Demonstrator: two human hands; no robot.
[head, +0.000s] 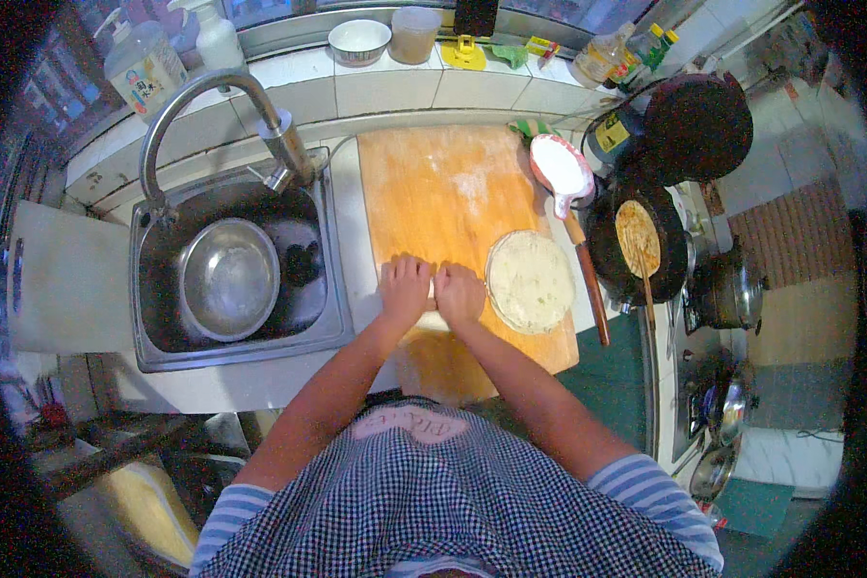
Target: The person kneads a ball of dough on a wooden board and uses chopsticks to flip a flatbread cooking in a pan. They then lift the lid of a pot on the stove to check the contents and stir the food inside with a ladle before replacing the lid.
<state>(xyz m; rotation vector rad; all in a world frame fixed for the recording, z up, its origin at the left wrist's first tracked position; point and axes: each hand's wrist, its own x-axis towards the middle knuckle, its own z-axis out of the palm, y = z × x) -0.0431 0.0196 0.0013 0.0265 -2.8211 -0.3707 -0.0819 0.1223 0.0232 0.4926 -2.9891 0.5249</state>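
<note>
Both hands are side by side near the front of a wooden board [412, 188], fingers curled down. My left hand [404, 289] and my right hand [460, 292] press on what looks like a pale rolling pin [431, 295]; only a short piece shows between them. Pale dough [433, 322] peeks out below the hands, mostly hidden. Just right of my right hand lies a round of flat dough [531, 282], seemingly stacked in layers. White flour dusts the board's far part.
Left is a steel sink [339, 318] holding a metal basin [230, 282] under a curved faucet [188, 90]. A handled bowl of white powder [560, 170] and a brown wooden stick [592, 292] flank the board's right edge. Beyond, a black pan [670, 271] holds a browned flatbread [632, 227].
</note>
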